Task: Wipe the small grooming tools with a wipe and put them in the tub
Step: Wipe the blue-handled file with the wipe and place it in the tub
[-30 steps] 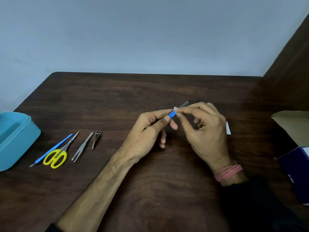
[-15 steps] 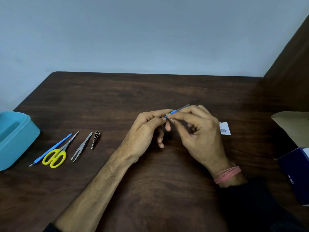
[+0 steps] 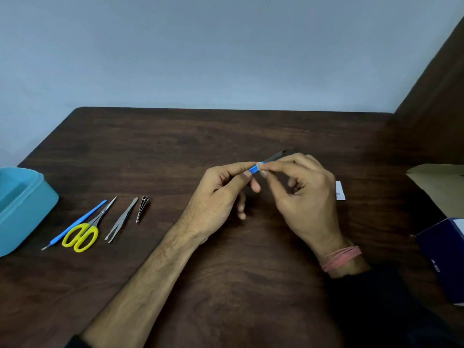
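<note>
— Left hand (image 3: 216, 197)?
— Reaching in from the near edge of the tabletop (image 3: 226, 131), forearm slanting up toward the middle. Pinching the blue end of a slim tool (image 3: 266, 163) between thumb and forefinger, other fingers curling loosely underneath.
— And the right hand (image 3: 303, 197)?
— Coming in from the near right corner, wrist carrying a pink band (image 3: 341, 257). Pinching the same tool just beside the left fingertips, thumb and forefinger closing on it near where blue meets grey. Hovering above the middle of the tabletop, grey tip pointing toward the far right corner.
— Wipe?
— Possibly a pale scrap between the right fingertips; too small for telling.
— Differing from half a second ago?
— Showing more of the blue section between the two pinches. Hiding more of the white sachet (image 3: 339, 190) behind the right hand, only a sliver peeking out. Otherwise keeping both hands in nearly the same place.
— Remaining tools?
— Lying in a row near the left edge, unmoved: blue stick (image 3: 75, 224), yellow-handled scissors (image 3: 84, 233) just beside and crossing close to it, tweezers (image 3: 120, 221), then nail clipper (image 3: 142, 208).
— Tub?
— Sitting at the left edge, teal tub (image 3: 22, 207), partly cut off, well apart from the hands.
— Right edge?
— Showing a brown cardboard flap (image 3: 437, 182) and a dark blue box (image 3: 444, 257).
</note>
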`<state>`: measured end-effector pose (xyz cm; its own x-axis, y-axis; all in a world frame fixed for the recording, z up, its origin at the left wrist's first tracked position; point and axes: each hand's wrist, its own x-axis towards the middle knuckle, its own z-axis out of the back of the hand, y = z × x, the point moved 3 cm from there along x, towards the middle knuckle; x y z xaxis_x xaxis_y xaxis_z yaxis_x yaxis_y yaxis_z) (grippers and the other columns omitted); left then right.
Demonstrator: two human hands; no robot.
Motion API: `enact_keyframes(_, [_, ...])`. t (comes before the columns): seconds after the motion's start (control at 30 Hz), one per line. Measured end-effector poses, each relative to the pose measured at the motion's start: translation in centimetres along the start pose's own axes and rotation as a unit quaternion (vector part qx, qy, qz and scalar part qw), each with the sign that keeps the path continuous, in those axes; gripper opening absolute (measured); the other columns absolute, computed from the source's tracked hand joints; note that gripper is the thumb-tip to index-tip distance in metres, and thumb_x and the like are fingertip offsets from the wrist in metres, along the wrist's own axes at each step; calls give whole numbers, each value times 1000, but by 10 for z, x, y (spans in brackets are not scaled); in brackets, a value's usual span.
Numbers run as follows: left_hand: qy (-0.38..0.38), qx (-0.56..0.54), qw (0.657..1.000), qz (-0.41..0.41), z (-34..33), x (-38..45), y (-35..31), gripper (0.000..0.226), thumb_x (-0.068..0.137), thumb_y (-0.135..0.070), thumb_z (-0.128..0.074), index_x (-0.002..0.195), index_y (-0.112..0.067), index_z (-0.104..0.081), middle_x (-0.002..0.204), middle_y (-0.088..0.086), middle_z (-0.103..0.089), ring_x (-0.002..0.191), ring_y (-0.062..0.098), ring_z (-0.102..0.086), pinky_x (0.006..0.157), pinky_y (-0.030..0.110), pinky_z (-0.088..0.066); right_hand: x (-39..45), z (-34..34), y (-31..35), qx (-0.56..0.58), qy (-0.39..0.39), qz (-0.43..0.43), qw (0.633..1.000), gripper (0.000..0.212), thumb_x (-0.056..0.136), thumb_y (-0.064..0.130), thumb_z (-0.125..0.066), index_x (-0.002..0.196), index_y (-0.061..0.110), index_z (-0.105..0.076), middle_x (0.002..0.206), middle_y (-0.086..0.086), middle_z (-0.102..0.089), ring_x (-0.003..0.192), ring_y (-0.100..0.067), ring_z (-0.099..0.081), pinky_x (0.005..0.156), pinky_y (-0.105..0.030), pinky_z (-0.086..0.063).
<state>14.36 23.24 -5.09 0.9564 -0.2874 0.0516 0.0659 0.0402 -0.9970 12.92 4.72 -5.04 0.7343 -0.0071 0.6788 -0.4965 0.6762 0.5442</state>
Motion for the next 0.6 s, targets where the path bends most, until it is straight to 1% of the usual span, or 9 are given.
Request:
enact_keyframes(0.03, [-2, 5, 1000, -1, 0, 0, 0, 31, 117, -14, -52, 134, -19, -78, 89, -4, -73, 57, 14, -53, 49, 28, -55, 0, 1, -1, 0, -3, -2, 1000, 12, 97, 13, -85, 106, 20, -87, 97, 7, -74, 82, -9, -56, 67, -21, -46])
enact_keyframes(0.13, [-12, 5, 1000, -5, -1, 1, 0, 31, 117, -11, -51, 129, -17, -80, 86, -3, -72, 55, 13, -52, 48, 27, -54, 0, -1, 1, -3, 5, 10, 1000, 12, 96, 12, -85, 106, 19, -87, 97, 7, -74, 83, -5, -54, 72, -17, -43])
enact_keyframes(0.17, [-17, 6, 1000, -3, -1, 1, 0, 31, 117, -11, -51, 128, -17, -80, 86, -3, -72, 54, 13, -52, 47, 27, -54, 0, 0, 1, -2, 0, 2, 1000, 12, 97, 12, -85, 106, 20, -87, 96, 8, -73, 81, -4, -52, 70, -17, -43])
enact_keyframes(0.23, [-24, 11, 1000, 0, -1, 0, 0, 32, 117, -10, -51, 126, -20, -80, 85, -4, -73, 52, 12, -52, 48, 26, -54, 1, 2, -2, 0, -14, -13, 1000, 13, 97, 13, -85, 108, 21, -87, 95, 9, -72, 76, -7, -51, 66, -21, -43])
enact_keyframes(0.3, [-27, 18, 999, -1, -2, 0, 0, 33, 116, -10, -51, 125, -21, -81, 84, -4, -73, 52, 12, -52, 48, 27, -55, 1, 2, -4, 1, -13, -13, 1000, 13, 97, 13, -85, 108, 21, -87, 95, 9, -71, 74, -8, -51, 65, -23, -44])
enact_keyframes(0.4, [-39, 20, 999, 5, -1, 1, 1, 32, 116, -10, -52, 127, -19, -80, 83, -4, -73, 52, 12, -52, 48, 29, -56, 3, 2, -8, 12, -38, -45, 998, 13, 96, 13, -85, 106, 22, -86, 91, 10, -71, 67, -16, -53, 63, -35, -48])
enact_keyframes(0.43, [-42, 19, 999, 5, -1, 1, 1, 32, 115, -9, -52, 127, -19, -80, 82, -4, -73, 52, 13, -51, 47, 29, -56, 4, 2, -9, 13, -42, -48, 998, 13, 95, 13, -85, 105, 22, -86, 90, 9, -70, 66, -18, -53, 62, -37, -49])
enact_keyframes(0.5, [-47, 17, 999, 3, 0, 0, 1, 32, 115, -8, -52, 125, -18, -80, 81, -4, -72, 52, 13, -50, 47, 29, -56, 4, 1, -9, 13, -40, -44, 998, 12, 95, 13, -85, 105, 21, -86, 90, 9, -71, 65, -18, -54, 62, -36, -48])
enact_keyframes(0.6, [-51, 13, 999, 4, -2, 2, 1, 33, 115, -7, -52, 123, -20, -81, 80, -4, -71, 51, 13, -49, 46, 30, -56, 6, 4, -13, 21, -58, -65, 996, 10, 96, 14, -84, 103, 21, -85, 89, 8, -72, 65, -19, -55, 62, -39, -49])
